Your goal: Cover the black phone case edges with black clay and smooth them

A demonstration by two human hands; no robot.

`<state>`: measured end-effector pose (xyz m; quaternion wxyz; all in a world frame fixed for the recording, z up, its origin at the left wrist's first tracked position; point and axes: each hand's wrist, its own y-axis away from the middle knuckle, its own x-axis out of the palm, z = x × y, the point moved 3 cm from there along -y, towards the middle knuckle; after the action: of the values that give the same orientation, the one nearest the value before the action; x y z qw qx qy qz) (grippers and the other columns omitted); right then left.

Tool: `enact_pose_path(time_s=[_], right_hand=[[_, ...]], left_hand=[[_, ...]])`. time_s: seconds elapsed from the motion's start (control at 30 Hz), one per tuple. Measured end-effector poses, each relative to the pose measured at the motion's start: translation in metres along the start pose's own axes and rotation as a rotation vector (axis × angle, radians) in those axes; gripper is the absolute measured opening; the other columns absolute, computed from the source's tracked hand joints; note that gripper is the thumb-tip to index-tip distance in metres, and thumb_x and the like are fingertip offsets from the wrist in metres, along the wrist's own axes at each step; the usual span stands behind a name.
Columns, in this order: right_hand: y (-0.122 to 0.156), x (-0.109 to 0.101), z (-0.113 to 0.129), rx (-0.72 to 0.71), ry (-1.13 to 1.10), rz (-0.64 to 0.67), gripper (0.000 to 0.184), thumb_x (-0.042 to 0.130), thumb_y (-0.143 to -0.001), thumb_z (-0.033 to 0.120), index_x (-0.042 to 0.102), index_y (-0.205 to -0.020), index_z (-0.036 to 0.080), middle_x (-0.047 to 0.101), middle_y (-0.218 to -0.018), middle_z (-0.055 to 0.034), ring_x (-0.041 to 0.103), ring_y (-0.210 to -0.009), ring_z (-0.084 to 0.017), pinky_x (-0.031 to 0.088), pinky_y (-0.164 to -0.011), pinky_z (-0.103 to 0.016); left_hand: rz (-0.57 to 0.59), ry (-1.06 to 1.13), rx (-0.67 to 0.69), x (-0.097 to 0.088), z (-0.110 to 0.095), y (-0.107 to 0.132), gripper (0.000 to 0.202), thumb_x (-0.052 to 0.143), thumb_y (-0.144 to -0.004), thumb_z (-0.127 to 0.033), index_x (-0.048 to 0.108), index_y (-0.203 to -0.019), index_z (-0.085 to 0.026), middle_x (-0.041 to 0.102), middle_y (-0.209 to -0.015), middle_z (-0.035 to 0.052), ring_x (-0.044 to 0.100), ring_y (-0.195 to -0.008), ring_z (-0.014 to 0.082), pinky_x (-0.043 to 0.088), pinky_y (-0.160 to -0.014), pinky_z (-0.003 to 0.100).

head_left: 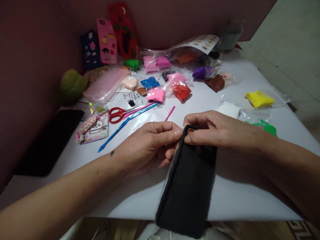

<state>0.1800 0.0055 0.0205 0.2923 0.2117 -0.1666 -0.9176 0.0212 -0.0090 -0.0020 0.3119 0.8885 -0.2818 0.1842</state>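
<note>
Between my hands is a phone case point(188, 186) covered in black clay, tilted, its lower end reaching past the table's front edge. My left hand point(155, 141) pinches the case's upper left edge between thumb and fingers. My right hand point(212, 130) grips its top end, with the thumb pressed at the camera opening and the index finger over the rim. A clear edge shows along the case's left side. Beyond my hands lie a pink stick tool point(170, 113), a blue modelling tool point(113, 135) and red-handled scissors point(117, 115).
Bags of coloured clay point(150, 82) spread across the back of the white table point(140, 200). Decorated phone cases point(107, 41) lean on the wall. A black phone point(50, 143) lies left; a yellow clay packet point(260, 99) sits right, a glass jar point(231, 36) at the back.
</note>
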Motion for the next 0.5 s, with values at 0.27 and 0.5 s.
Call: enact_pose_path(time_s=[0.27,0.5], right_hand=[[0.001,-0.009,-0.006,-0.040,-0.161,-0.076,0.014,0.066,-0.075,0.029,0.060,-0.074,0.017,0.057,-0.067,-0.0007,0.051,-0.060,-0.012,0.036,-0.053,-0.024],[-0.003,-0.010,-0.009,-0.032,-0.749,-0.067,0.007,0.073,-0.072,0.016,0.069,-0.077,0.016,0.070,-0.081,-0.0045,0.066,-0.079,-0.017,0.053,-0.076,-0.026]], left_hand=[[0.000,-0.019,-0.063,-0.007,0.000,0.002,0.016,0.067,-0.086,-0.025,0.061,-0.077,-0.013,0.047,-0.055,-0.0023,0.039,-0.047,0.0057,0.031,-0.047,0.017],[-0.071,0.024,0.122,-0.010,-0.011,-0.001,0.022,0.059,-0.091,-0.021,0.055,-0.071,-0.014,0.040,-0.053,-0.0038,0.034,-0.045,0.0059,0.031,-0.042,0.014]])
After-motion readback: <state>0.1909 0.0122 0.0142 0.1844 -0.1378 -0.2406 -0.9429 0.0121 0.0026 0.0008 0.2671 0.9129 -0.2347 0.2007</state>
